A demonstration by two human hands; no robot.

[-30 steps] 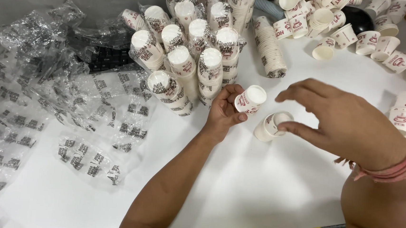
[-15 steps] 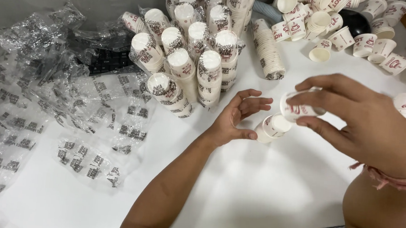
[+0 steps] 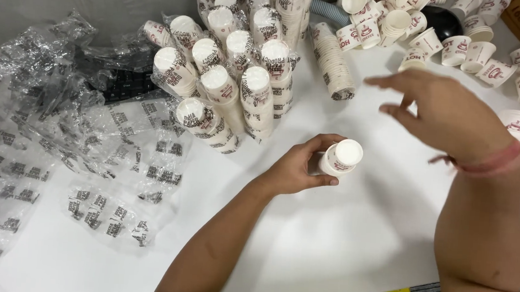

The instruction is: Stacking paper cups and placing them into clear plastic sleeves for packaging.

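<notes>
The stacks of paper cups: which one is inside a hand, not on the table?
The short stack of white cups at the table's middle, gripped by the left hand; the others stand or lie wrapped behind it.

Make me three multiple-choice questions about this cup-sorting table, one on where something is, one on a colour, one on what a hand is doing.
1. Where do the plastic-wrapped sleeves of white paper cups stand?
A. at the back of the white table, left of centre
B. on the floor
C. at the near edge

2. What colour is the band on the right wrist?
A. blue
B. red-pink
C. black

3. What is the left hand doing?
A. lying flat and empty
B. gripping a short stack of white paper cups
C. lifting a plastic wrapper

Answers:
1 A, the sleeves cluster by the far edge, beside the crumpled clear plastic wrappers.
2 B, a red-pink band circles the wrist.
3 B, the fingers curl round the stack, while the right hand hovers open above the table.
</notes>
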